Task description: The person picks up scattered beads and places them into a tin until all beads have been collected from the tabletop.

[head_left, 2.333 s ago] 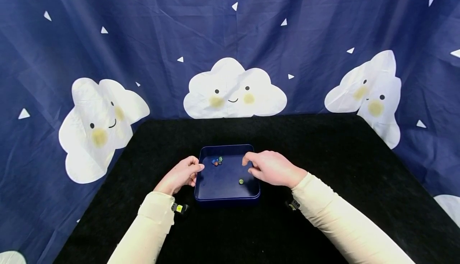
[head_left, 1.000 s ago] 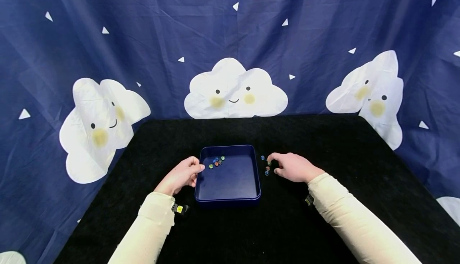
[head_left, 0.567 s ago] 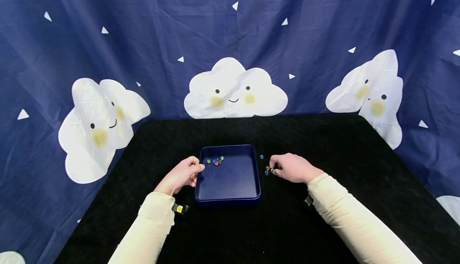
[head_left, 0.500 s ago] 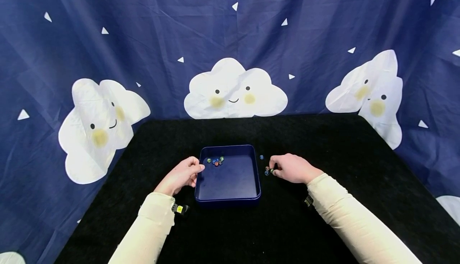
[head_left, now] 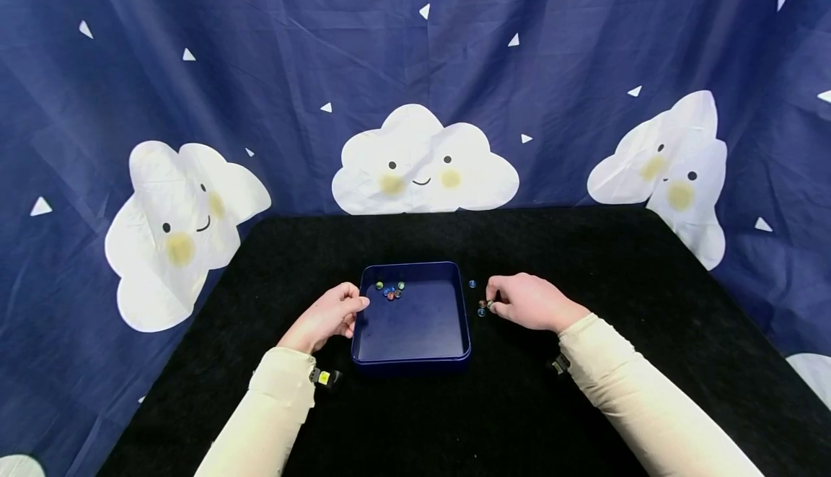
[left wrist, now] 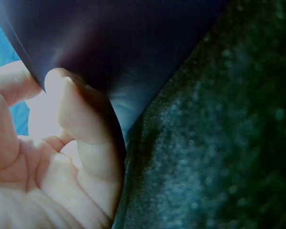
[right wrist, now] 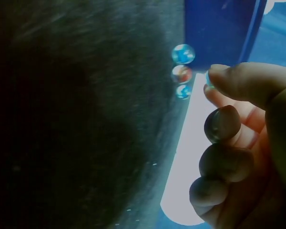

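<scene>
Two bare hands in cream sleeves (head_left: 249, 408) work over a table spread with black cloth (head_left: 415, 426), seen from the wearer's head. A shallow, square navy tray (head_left: 415, 336) with rounded corners sits near the middle. The left hand (head_left: 324, 318) grips the tray's left wall, its thumb over the rim and its fingers outside. The right hand (head_left: 531, 302), just beyond the tray's right side, pinches a small greenish glass marble (head_left: 490, 304) between thumb and forefinger, low over the cloth; its other fingers are curled. Beside those fingertips lie an orange-red marble (head_left: 482, 304) and a blue marble (head_left: 481, 312), close together; a second blue marble (head_left: 472, 284) lies farther back, near the tray's wall. Inside the tray, toward its far left corner, a little cluster of marbles (head_left: 391, 295) in blue, green and orange-red gathers, with a green marble (head_left: 379, 286) slightly apart. Behind hangs a dark blue curtain (head_left: 415, 44) printed with smiling white clouds (head_left: 422, 141) and small white triangles (head_left: 425, 11).
</scene>
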Demonstrator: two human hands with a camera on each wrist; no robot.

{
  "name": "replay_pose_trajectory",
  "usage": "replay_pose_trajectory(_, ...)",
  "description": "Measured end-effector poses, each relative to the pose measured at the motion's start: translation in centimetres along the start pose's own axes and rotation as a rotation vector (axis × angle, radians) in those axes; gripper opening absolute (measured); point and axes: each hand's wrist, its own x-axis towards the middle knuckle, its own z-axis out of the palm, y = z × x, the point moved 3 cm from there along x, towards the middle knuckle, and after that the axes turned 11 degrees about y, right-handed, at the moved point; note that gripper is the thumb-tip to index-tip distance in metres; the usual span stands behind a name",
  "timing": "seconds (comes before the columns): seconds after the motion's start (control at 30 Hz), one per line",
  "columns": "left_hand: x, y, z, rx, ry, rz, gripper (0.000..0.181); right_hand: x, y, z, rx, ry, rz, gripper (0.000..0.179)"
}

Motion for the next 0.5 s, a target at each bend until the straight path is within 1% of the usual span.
replay_pose_trajectory(0.17, 0.1, -0.1, -0.1, 0.003, -0.001, 0.007, 0.022, 0.1, -0.7, -0.7, 0.019, 0.03, -0.016, 0.013)
replay_pose_trajectory(0.5, 0.0, 0.0, -0.1, -0.003, -0.009, 0.006, 0.023, 0.4, -2.6, -1.4, 0.021, 0.065, -0.07, 0.015)
